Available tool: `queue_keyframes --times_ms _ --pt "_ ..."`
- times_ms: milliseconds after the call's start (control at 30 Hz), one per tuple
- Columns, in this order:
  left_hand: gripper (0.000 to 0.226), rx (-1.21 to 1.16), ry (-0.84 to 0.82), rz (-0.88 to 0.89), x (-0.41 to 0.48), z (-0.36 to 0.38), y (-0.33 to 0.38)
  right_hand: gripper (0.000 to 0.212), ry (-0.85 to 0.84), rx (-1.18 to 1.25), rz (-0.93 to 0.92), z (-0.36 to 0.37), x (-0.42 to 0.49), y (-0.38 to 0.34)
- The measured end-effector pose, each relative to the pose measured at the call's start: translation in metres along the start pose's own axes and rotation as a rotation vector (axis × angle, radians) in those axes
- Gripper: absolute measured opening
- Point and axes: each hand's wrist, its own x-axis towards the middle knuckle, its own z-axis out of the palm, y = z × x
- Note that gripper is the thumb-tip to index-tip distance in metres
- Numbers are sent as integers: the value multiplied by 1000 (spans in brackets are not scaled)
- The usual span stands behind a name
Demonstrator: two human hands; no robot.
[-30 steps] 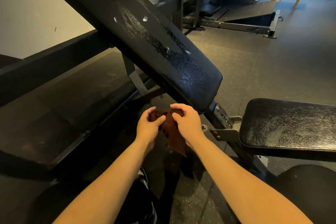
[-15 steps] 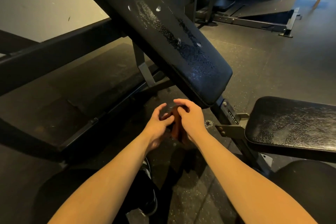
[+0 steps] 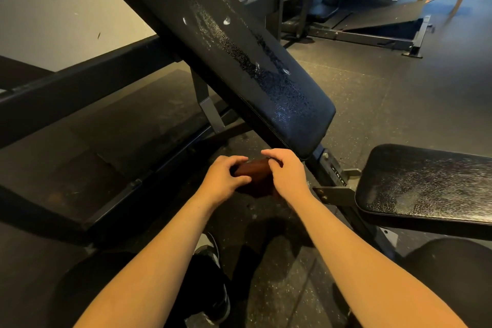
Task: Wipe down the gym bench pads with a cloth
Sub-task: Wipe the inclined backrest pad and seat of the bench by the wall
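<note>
Since a second ago the brown cloth (image 3: 255, 176) has been gathered up: the loose tail that hung below the hands is gone, and it now sits as a compact wad between them.

From the head view, the left hand (image 3: 222, 180) and the right hand (image 3: 288, 177) are close together in the air, each with its fingers curled onto the cloth from its own side, the thumbs pinching its top edge. Neither hand touches the bench. This looks like folding the cloth into a firm pad, so that it offers a flat face and does not drag when pushed along vinyl.

The cloth is held just below the lower end of the inclined back pad (image 3: 239, 56), which slopes up and away to the left. Pale streaks and a speckled film, perhaps droplets, show along its surface, so it appears not yet wiped. The seat pad (image 3: 431, 184) lies to the right, apart from the hands, with a similar mottled sheen. A metal bracket (image 3: 332, 194) of the frame sits between the two pads. Below, a dark shoe (image 3: 213, 250) stands on the rubber floor (image 3: 372, 93).
</note>
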Motion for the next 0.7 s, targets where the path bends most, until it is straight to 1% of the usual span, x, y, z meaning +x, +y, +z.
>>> queue_keyframes --times_ms 100,167,233,333,400,433,500,533,567,633,700 --pt "26 12 100 0 2 -3 -1 31 -29 -84 -33 -4 2 0" --pt "19 20 157 6 4 -4 -3 32 -77 -127 -49 -6 3 2" --pt "19 33 204 10 5 -8 -4 33 -119 -172 -73 -10 2 3" --pt "18 23 228 -38 7 -14 -9 13 -68 -161 -108 -15 0 4" --pt "18 51 217 -88 8 -16 -12 10 -31 -155 -111 -18 1 3" --pt "18 85 220 -109 8 -16 -12 13 -42 -177 -124 -18 2 1" --pt "18 160 240 -119 7 -17 -11 29 -107 -252 -156 -18 4 0" --pt "18 190 246 -101 7 -18 -9 34 -124 -292 -161 -16 6 -1" --pt "18 210 246 -72 7 -18 -9 34 -112 -329 -157 -15 7 0" --pt "16 170 216 -18 6 -16 -7 22 -34 -365 -146 -15 9 1" --pt "15 40 190 6 1 -15 -4 14 21 -361 -137 -13 9 3"
